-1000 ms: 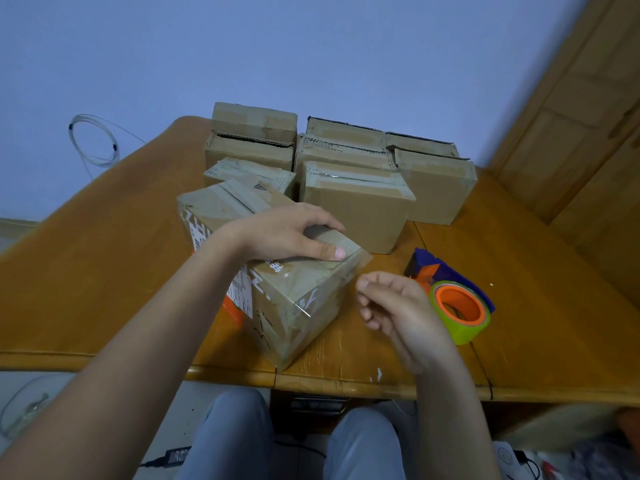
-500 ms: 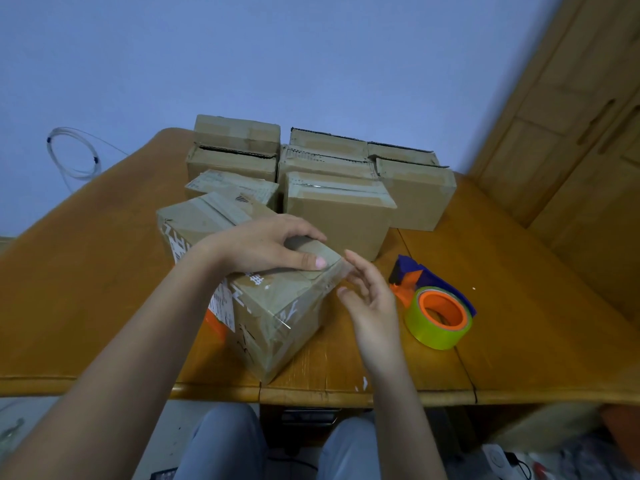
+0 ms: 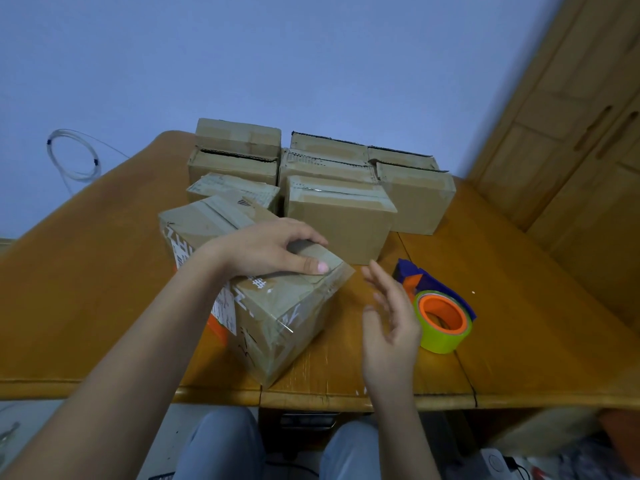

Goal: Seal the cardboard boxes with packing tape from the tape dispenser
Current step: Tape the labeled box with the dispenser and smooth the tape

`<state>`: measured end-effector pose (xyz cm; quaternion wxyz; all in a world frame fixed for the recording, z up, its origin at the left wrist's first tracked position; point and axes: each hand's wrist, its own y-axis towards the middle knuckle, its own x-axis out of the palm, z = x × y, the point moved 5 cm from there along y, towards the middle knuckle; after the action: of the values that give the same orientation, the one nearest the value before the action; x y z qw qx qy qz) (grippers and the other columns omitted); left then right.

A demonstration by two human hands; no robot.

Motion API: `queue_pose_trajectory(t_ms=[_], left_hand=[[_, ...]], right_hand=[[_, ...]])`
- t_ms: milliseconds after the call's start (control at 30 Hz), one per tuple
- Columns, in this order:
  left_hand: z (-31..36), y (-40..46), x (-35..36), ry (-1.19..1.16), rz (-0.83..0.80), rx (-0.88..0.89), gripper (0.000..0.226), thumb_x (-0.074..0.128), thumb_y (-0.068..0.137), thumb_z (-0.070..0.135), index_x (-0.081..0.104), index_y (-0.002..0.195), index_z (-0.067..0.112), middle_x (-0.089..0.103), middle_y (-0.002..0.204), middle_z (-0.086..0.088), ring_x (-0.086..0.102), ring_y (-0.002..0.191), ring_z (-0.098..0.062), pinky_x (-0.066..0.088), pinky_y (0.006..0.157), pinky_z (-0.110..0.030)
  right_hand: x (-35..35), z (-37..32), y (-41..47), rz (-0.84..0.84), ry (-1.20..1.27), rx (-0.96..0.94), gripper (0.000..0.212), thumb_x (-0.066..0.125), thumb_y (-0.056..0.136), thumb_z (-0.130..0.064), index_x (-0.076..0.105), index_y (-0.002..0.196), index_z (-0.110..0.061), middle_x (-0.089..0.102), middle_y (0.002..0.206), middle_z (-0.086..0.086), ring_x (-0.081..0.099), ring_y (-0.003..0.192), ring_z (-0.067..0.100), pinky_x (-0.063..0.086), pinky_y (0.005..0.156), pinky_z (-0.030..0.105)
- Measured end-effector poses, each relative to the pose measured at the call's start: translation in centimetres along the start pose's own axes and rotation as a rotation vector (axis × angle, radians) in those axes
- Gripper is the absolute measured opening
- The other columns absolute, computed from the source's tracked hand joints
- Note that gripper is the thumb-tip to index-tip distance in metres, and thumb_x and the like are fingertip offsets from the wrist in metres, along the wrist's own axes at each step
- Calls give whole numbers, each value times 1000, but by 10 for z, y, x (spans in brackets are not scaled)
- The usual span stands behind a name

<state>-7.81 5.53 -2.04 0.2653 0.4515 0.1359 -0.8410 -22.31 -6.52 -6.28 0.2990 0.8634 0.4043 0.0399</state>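
Observation:
A worn cardboard box, covered in clear tape and printed labels, sits askew near the table's front edge. My left hand rests on its top, thumb pressed flat along the near right corner and fingers arched over the flap. My right hand hovers open with spread fingers just right of the box, touching nothing. The tape dispenser, blue with an orange hub and a yellow-green roll, lies on the table right beside that hand.
Several more cardboard boxes are stacked in rows at the back of the wooden table. A wooden cabinet stands at the right. A coiled clear cable hangs on the wall at the left. My knees show below the table edge.
My right hand touched the box's right corner half a second ago, then drew back and opened between box and dispenser. The left hand stayed on the box top.

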Motion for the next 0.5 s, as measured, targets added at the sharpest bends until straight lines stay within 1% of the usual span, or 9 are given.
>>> queue_pose_trajectory(t_ms=[33,100,167,200,267,400,500], left_hand=[[0,0,0,-4,2,-1,70,53,76,62,51,135,25,49,132,11,41,118,-2,31,91,-14],[1,-1,-1,1,9,6,70,55,79,66,52,135,24,49,130,10,41,119,-3,30,95,-19],[0,-1,-1,12,12,18,70,51,77,64,53,134,23,50,126,11,42,119,-3,31,97,-20],[0,-1,-1,10,11,18,69,50,76,62,53,134,23,50,125,12,43,118,-3,32,98,-21],[1,-1,-1,-7,11,19,68,54,80,66,54,133,23,51,124,11,44,118,-4,33,99,-21],[3,-2,-2,-26,0,22,70,50,75,58,53,134,21,51,125,9,46,117,-6,35,100,-22],[2,-2,-1,-29,-5,24,67,54,79,61,54,133,22,52,124,9,46,116,-7,37,99,-24]], right_hand=[[3,-8,-4,-17,-72,-118,56,45,80,-3,54,131,-22,58,129,-10,49,124,5,37,103,20],[16,-18,-16,-101,-213,-315,61,43,77,-6,50,137,-14,47,143,-1,35,138,17,26,114,28],[32,-18,-28,-188,-292,-404,67,42,76,-7,42,142,-16,38,151,0,24,144,22,19,117,41],[39,-15,-35,-212,-318,-421,69,42,75,-8,39,144,-17,35,153,0,21,146,23,16,117,47],[46,-6,-44,-219,-354,-414,72,41,75,-10,34,146,-18,29,156,-1,17,147,25,11,116,53],[53,10,-50,-200,-385,-393,78,40,75,-11,23,151,-22,20,159,-5,12,147,29,2,117,54],[55,21,-54,-188,-399,-375,83,38,76,-11,12,153,-25,10,161,-8,6,148,29,-1,116,55]])
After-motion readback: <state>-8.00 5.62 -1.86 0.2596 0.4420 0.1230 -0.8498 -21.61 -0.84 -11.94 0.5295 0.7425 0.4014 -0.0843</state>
